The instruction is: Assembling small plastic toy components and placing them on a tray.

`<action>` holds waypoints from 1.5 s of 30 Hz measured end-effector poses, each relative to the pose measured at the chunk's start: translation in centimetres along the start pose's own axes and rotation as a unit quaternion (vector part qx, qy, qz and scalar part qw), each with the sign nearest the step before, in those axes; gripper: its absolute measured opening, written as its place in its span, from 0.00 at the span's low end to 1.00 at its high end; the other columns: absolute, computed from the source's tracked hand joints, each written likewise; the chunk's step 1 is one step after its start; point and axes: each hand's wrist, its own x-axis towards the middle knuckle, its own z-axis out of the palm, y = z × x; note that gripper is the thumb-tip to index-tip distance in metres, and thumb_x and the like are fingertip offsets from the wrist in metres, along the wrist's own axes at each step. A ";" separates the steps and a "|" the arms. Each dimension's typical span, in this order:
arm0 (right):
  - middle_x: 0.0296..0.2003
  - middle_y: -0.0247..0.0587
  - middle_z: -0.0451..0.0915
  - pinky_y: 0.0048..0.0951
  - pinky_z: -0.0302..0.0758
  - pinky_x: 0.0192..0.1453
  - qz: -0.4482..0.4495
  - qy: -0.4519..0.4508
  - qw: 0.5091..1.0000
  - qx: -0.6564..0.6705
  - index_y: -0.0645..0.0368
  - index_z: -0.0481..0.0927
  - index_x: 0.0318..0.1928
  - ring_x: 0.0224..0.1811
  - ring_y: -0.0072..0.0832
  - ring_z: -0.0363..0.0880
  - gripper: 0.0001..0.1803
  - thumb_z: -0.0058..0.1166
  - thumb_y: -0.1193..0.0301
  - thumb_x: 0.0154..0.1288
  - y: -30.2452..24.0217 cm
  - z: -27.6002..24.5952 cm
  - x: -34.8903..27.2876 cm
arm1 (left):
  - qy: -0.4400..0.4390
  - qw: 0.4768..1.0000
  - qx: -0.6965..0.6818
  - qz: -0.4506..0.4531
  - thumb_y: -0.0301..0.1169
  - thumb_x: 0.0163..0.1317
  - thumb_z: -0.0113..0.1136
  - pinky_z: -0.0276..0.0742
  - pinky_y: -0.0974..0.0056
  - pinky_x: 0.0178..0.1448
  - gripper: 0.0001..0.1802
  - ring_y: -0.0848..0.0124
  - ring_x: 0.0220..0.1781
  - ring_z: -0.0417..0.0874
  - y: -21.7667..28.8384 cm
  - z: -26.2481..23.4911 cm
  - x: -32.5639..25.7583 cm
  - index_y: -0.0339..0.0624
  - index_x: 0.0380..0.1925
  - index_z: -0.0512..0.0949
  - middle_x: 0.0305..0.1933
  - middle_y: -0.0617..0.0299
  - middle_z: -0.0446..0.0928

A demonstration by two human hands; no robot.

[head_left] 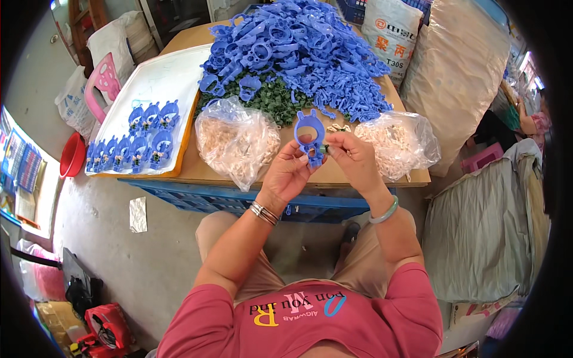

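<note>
My left hand [286,171] is closed around the lower body of a blue plastic figure frame [309,122], held upright with its open round head and two ears at the top. Close beside it, my right hand [356,160] pinches a small dark green plastic piece [324,148] against the figure's body. Just behind the hands lie a few small cream pieces [338,127]. Clear plastic bags of small cream parts stand on either side, a left bag [236,143] and a right bag [399,143].
A large heap of blue plastic parts [298,48] covers the back of the table, with dark green pieces [274,98] before it. On the left, a white tray [170,74] bears rows of blue figures [138,146]. Sacks [391,36] stand at the right.
</note>
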 end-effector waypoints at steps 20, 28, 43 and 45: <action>0.24 0.41 0.71 0.36 0.67 0.34 -0.144 0.024 0.971 -0.190 0.61 0.73 0.24 0.30 0.39 0.70 0.04 0.55 0.77 0.46 -0.2 0.9 0.0 | 0.036 0.998 0.049 0.022 0.16 0.55 0.50 0.67 0.62 0.58 0.21 0.72 0.52 0.72 -0.9 0.3 -0.2 0.41 0.50 0.71 0.50 0.63 0.72; 0.24 0.41 0.71 0.37 0.66 0.34 -0.113 0.066 0.966 -0.222 0.60 0.72 0.25 0.31 0.39 0.70 0.06 0.56 0.77 0.46 -0.2 1.5 -0.1 | 0.025 0.998 0.050 0.026 0.17 0.56 0.49 0.67 0.60 0.58 0.21 0.70 0.54 0.71 -0.8 0.3 -0.3 0.41 0.51 0.70 0.53 0.61 0.70; 0.29 0.41 0.73 0.35 0.67 0.40 -0.206 0.051 0.951 -0.225 0.60 0.74 0.28 0.35 0.39 0.71 0.06 0.55 0.78 0.46 0.0 1.0 -0.2 | 0.032 0.998 0.046 0.037 0.18 0.57 0.49 0.68 0.62 0.57 0.21 0.70 0.53 0.72 -0.3 0.9 -0.4 0.41 0.53 0.68 0.51 0.61 0.71; 0.29 0.41 0.73 0.35 0.67 0.40 -0.184 0.043 0.963 -0.194 0.60 0.74 0.28 0.35 0.39 0.71 0.05 0.54 0.79 0.46 0.3 1.0 -0.3 | 0.030 0.997 0.067 0.036 0.18 0.57 0.49 0.70 0.62 0.56 0.21 0.70 0.52 0.72 -0.4 1.1 -0.5 0.41 0.53 0.68 0.50 0.61 0.72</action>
